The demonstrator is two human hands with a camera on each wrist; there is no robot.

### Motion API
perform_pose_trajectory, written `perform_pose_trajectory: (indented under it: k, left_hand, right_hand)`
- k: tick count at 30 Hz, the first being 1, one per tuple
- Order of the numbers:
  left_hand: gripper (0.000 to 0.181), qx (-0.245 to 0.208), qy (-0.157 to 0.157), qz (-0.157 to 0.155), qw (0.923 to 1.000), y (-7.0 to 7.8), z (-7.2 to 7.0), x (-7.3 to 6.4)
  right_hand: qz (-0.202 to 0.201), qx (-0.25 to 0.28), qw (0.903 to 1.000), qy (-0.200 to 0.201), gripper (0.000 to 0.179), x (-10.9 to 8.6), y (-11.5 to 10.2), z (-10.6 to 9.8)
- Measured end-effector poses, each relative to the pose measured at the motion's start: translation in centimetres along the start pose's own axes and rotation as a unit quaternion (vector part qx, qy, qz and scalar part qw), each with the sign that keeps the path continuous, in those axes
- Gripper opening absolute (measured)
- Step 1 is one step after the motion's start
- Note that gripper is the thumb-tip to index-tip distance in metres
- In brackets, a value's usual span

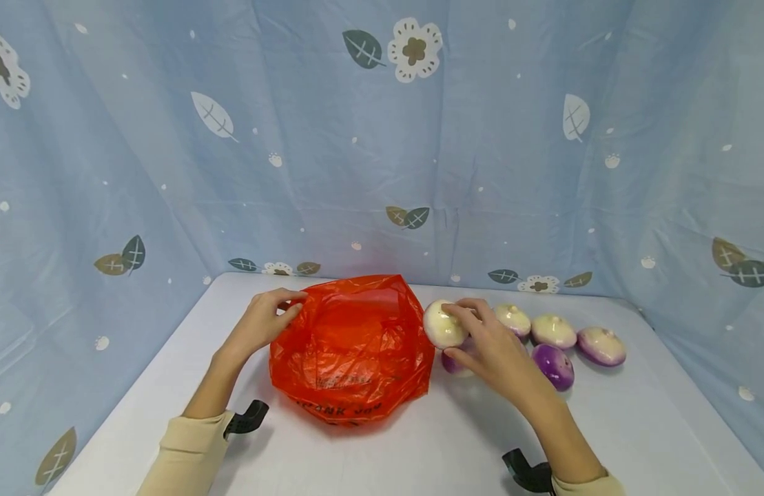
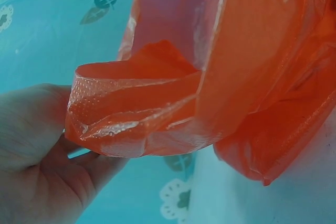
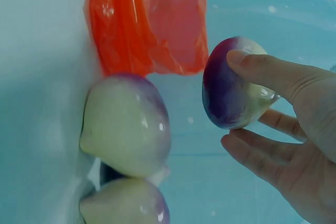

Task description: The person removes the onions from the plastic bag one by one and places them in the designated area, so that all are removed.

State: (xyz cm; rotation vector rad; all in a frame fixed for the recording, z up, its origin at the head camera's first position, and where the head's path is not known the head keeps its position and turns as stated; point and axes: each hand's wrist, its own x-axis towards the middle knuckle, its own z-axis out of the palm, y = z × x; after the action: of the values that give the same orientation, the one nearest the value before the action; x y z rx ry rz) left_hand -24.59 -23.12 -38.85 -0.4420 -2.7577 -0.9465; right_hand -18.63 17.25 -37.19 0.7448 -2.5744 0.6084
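Observation:
A red plastic bag with dark lettering low on its front sits on the white table, its mouth spread wide. At the bag's left rim, my left hand grips the loop-like edge between thumb and fingers. My right hand holds a glossy purple-and-white turnip by its sides, raised beside the bag's right rim. In the right wrist view the thumb lies across the held turnip, with fingertips at its underside. Below it, another turnip is partly hidden by the hand.
More turnips lie right of my right hand: a pale-topped one, another at the far right and a purple-side-up one. A blue patterned curtain stands behind and beside the white table.

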Motion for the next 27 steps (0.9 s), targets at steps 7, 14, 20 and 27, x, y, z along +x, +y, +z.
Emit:
perform_pose_trajectory:
  k: [7,14,20,27]
  left_hand:
    - [0.03,-0.001,0.0,-0.004,1.0,0.0,-0.1,0.0]
    - [0.029,0.003,0.002,0.0,1.0,-0.1,-0.1,0.0]
    - [0.029,0.003,-0.001,-0.001,1.0,-0.1,-0.1,0.1]
    - [0.029,0.002,-0.003,-0.001,1.0,0.0,0.0,0.2]
  right_hand:
    - [-0.003,0.001,0.9998,0.018,0.069,-0.9,1.2,-1.3]
    - [0.0,-0.01,0.9995,0.029,0.072,-2.0,2.4,-2.5]
    - [0.004,-0.016,0.9993,0.033,0.072,-2.8,3.0,-3.6]
    - [-0.002,-0.047,0.9972,0.057,0.075,-4.1,4.1,-4.8]
